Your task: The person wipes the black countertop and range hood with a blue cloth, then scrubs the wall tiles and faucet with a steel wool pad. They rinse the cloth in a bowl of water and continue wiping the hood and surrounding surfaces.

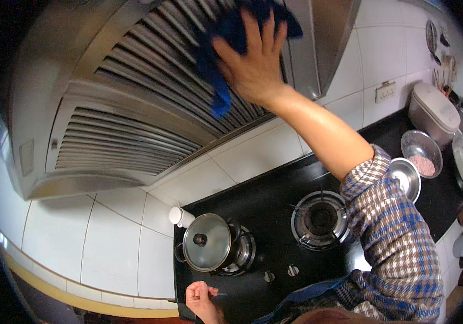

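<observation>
My right hand [255,69] is raised, fingers spread, and holds a dark blue cloth [231,34] against the slatted baffle filter [154,60] of a steel range hood. Hand and cloth are blurred, and one end of the cloth hangs below the fingers. Low in the picture, my left hand [201,299] is curled over the counter's front left corner, with nothing visible in it. In front of it stands a pot with a glass lid [207,243] on the left gas burner [244,253].
The right burner [320,220] has no pot on it. A white lidded jar [180,216] stands behind the pot. To the right are a steel bowl [407,180], a glass bowl with pink minced meat [421,164] and a lidded bin [434,107]. A wall socket [385,93] is above the counter.
</observation>
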The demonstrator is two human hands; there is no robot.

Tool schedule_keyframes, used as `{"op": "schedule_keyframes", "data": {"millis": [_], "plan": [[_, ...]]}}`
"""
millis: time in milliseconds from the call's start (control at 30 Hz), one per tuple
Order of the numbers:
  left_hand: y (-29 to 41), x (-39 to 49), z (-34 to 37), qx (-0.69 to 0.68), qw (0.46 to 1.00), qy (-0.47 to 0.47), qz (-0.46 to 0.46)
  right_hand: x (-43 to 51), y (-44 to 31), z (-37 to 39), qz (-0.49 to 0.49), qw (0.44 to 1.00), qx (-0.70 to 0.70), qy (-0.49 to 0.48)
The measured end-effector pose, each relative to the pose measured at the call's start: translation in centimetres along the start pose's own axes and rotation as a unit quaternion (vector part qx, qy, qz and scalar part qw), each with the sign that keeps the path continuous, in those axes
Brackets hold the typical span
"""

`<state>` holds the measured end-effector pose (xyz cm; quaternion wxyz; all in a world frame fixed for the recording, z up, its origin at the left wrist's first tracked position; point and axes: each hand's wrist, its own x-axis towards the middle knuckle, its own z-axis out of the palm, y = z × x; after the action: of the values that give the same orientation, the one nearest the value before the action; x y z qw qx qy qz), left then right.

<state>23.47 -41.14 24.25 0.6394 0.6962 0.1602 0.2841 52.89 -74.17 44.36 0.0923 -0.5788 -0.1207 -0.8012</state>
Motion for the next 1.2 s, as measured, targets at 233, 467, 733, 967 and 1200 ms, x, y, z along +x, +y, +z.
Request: {"op": "schedule_keyframes", "data": {"millis": [233,467,733,967,1200], "plan": [[0.9,-1.4,-3.1,-0.046,0.998,0.043,0.014,-16.5,2.9,-1.7,-0.135,0.902,-0.003,-0.411],[1.6,-1.9,-4.0,-0.043,0.997,0.062,0.019,-10.6,6.3,-2.3,-0.319,0.853,0.113,-0.398],[1.9,-1.5,-0.5,-0.102,0.994,-0.003,0.024,8.0,-2.6,-1.1,-0.293,0.948,0.11,-0.061],[1.3,-2.0,-1.4,-0.08,0.996,0.016,0.029,6.8,-5.0,0.5,-0.309,0.938,0.0,-0.16],[0.7,-2.5,-5.7,-0.053,0.995,0.06,0.053,-4.7,-0.4,0.7,-0.46,0.758,0.033,-0.462]]}}
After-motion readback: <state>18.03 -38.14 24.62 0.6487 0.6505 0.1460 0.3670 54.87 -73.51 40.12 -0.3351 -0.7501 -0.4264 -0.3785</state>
